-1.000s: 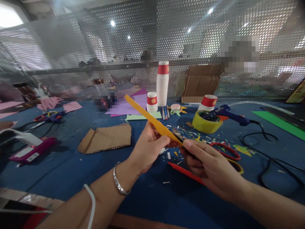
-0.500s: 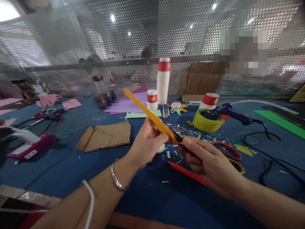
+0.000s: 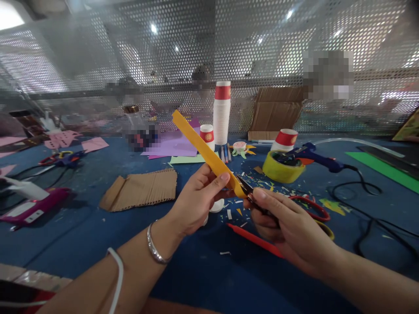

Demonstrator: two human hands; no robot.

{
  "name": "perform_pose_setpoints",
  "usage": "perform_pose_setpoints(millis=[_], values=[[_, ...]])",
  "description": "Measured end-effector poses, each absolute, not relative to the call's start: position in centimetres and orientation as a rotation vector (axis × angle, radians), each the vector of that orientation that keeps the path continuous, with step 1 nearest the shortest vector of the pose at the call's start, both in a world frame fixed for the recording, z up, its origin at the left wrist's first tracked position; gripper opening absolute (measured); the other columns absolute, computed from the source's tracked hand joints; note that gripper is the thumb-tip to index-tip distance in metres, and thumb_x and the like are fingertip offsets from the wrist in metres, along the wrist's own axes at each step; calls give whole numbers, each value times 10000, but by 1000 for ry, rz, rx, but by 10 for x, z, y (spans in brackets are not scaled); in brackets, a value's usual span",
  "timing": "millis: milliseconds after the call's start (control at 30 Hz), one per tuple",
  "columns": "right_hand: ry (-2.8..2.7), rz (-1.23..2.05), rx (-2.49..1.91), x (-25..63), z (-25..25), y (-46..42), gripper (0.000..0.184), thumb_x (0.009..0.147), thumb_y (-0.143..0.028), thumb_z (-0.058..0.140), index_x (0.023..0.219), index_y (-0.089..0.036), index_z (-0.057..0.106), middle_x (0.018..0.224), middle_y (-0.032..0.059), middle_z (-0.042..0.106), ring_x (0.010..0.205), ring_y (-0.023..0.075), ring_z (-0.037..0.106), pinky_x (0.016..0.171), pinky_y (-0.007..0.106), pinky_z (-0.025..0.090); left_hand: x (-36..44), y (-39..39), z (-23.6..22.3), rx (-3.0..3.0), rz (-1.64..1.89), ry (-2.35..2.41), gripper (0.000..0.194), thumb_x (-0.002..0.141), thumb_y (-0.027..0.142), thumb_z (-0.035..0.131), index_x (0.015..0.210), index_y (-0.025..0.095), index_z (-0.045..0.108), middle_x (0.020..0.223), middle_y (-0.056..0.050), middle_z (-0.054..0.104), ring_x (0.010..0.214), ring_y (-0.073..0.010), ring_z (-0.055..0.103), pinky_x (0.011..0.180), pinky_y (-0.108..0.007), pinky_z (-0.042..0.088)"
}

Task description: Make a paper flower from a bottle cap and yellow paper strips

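Note:
My left hand [image 3: 196,198] pinches a long yellow-orange paper strip [image 3: 204,150] between thumb and fingers. The strip slants up to the far left, and its lower end curves slightly. My right hand [image 3: 288,222] is closed around a pair of scissors, gripped along the dark blades [image 3: 245,185], whose tips touch the strip's lower end. Red and yellow scissor handles [image 3: 316,209] show behind that hand; the join is hidden. A red marker [image 3: 253,239] lies below the right hand, partly covered by it. Behind my left fingers sits a small white round piece [image 3: 217,206], partly hidden.
Paper scraps litter the blue table [image 3: 196,274]. Corrugated cardboard [image 3: 140,189] lies left, beyond it a purple glue gun [image 3: 36,209]. A blue glue gun [image 3: 310,155] rests on yellow tape [image 3: 281,168] at right. Stacked paper cups [image 3: 221,117] stand before a perforated screen [image 3: 183,43].
The strip and my left hand have shifted slightly, and the strip's far end is higher. The blade tips stay at its lower end. The whole view has moved a little.

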State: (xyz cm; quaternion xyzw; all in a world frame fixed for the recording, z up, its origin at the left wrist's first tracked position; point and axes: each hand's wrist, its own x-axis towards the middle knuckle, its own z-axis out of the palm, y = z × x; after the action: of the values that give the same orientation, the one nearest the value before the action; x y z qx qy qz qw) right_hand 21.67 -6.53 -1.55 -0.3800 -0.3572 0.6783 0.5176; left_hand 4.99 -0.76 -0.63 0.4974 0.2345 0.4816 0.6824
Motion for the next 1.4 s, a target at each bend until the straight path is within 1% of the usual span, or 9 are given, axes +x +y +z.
perform_pose_setpoints(millis=[167, 300, 367, 567, 733, 867, 967, 1100, 1400], values=[[-886, 1635, -903, 218, -15, -66, 402, 808, -543, 780, 743, -160, 678, 558, -78, 302, 482, 44, 161, 415, 205, 96, 48, -7, -5, 1092, 1125, 555, 169, 842, 281, 793, 911, 183, 674, 886, -19, 698, 842, -149, 676, 703, -245, 560], [-856, 1650, -884, 218, -14, -67, 436, 767, -553, 810, 686, -163, 632, 547, -82, 297, 475, 38, 145, 412, 204, 81, 46, -3, -4, 1092, 1126, 545, 183, 810, 268, 823, 901, 192, 684, 880, -6, 712, 802, -130, 670, 587, -191, 526], [-857, 1654, -879, 218, -12, -68, 435, 751, -549, 825, 695, -157, 646, 546, -84, 301, 477, 37, 148, 412, 200, 81, 46, -3, -5, 1101, 1099, 485, 182, 800, 263, 834, 880, 189, 689, 853, 3, 717, 782, -121, 675, 605, -190, 534], [-842, 1640, -867, 217, -10, -74, 404, 760, -521, 833, 711, -155, 670, 558, -76, 317, 498, 46, 176, 416, 196, 91, 50, -6, -7, 1098, 1063, 411, 148, 800, 254, 836, 864, 175, 727, 857, -3, 746, 774, -102, 684, 772, -221, 567], [-840, 1648, -837, 217, -11, -74, 396, 776, -522, 822, 740, -156, 676, 562, -79, 306, 502, 44, 166, 417, 184, 97, 51, -7, -7, 1063, 1060, 364, 103, 817, 225, 820, 889, 189, 756, 889, 1, 776, 843, -109, 725, 780, -199, 579], [-827, 1651, -808, 217, -10, -75, 388, 753, -491, 851, 713, -160, 652, 582, -76, 305, 513, 47, 177, 414, 177, 107, 52, -9, -8, 1076, 1027, 305, 48, 839, 216, 800, 876, 218, 770, 891, 23, 786, 821, -110, 742, 793, -212, 597], [-810, 1655, -802, 218, -10, -77, 392, 735, -480, 869, 712, -169, 632, 602, -77, 299, 522, 49, 166, 416, 169, 110, 52, -10, -8, 1096, 1011, 295, 30, 846, 215, 794, 870, 222, 778, 887, 12, 797, 824, -113, 749, 795, -204, 595], [-857, 1685, -796, 219, -12, -77, 372, 792, -513, 812, 740, -173, 672, 578, -85, 254, 507, 51, 139, 409, 170, 107, 51, -11, -6, 1135, 983, 287, 41, 850, 250, 793, 878, 222, 783, 885, -6, 808, 835, -118, 753, 820, -211, 593], [-863, 1663, -804, 217, -12, -78, 400, 775, -508, 827, 692, -169, 632, 576, -86, 280, 500, 46, 155, 407, 169, 112, 47, -8, -6, 1180, 955, 300, 90, 821, 256, 820, 849, 208, 749, 886, -11, 811, 850, -126, 751, 820, -228, 579]])
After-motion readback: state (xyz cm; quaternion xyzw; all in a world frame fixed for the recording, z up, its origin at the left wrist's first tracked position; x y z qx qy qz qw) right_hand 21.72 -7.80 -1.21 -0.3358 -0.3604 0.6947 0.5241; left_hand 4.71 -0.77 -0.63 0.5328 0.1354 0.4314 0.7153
